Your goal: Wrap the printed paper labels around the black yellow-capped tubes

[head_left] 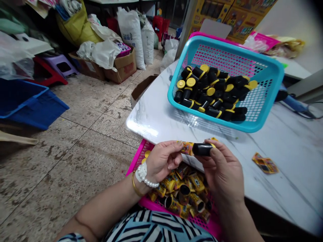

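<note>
My left hand point(163, 160) pinches a yellow printed sleeve label point(187, 148) between thumb and fingertips. In my right hand point(224, 169) is a small black bottle point(202, 150) with a yellow cap, lying sideways with its cap end toward the palm. The label meets the bottle's bottom end; I cannot tell how far it goes over it. Below both hands a pink basket point(136, 160) contains several black bottles in yellow printed labels point(196, 181). Beyond the hands, a turquoise basket point(263, 121) holds many plain black bottles with yellow caps point(212, 91).
A flat printed label point(264, 163) lies on the white marbled table point(156, 101) at right. A blue tool with a cable point(297, 106) rests behind the turquoise basket. On the floor at left stand a blue crate point(37, 107), cardboard boxes point(121, 69) and white sacks point(131, 37).
</note>
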`<state>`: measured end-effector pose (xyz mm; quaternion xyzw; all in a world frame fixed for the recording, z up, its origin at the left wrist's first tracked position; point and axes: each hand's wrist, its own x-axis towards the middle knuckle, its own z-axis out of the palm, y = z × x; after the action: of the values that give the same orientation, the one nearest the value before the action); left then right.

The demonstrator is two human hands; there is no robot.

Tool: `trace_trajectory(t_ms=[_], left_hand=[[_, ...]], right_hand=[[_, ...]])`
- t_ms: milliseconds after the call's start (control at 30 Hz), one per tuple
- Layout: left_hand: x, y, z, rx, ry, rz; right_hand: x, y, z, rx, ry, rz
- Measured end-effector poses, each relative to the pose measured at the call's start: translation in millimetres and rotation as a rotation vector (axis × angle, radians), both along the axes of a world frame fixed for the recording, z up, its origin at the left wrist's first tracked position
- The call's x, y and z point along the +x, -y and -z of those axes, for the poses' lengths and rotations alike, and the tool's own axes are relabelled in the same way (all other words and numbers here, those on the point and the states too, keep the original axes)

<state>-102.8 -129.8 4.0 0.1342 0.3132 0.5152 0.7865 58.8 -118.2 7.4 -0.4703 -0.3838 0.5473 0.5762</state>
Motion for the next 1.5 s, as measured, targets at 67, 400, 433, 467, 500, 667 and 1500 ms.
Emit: trace_trajectory(t_ms=[67,400,433,467,500,667,1500], left_hand=[[0.5,-0.9,0.7,0.007,-0.006,-0.003],[-0.8,-4.9,-1.9,0.004,-0.077,-0.008],[-0.7,-4.1,-1.9,0.007,-0.094,-0.009],[-0.5,-3.4,-1.7,0.011,-0.107,-0.009],[-0.4,-2.8,-1.2,0.015,-0.112,-0.011],[-1.4,-2.7,2.0,-0.008,-0.005,0.019],[-9.8,6.5,2.3,-0.054,-0.252,0.004]], right_hand=[[1.5,1.8,-0.3,0.008,0.071,-0.003],[-0.8,18.9,-2.4,0.393,0.464,-0.01],[-1.1,18.5,-2.2,0.406,0.48,-0.005],[-1.2,17.7,-1.9,0.411,0.503,0.01],[-1.2,16.6,-1.6,0.411,0.531,0.035],[-2.7,10.1,0.5,0.405,0.594,0.146],[37.9,-8.0,-0.1,0.773,1.137,0.02]])
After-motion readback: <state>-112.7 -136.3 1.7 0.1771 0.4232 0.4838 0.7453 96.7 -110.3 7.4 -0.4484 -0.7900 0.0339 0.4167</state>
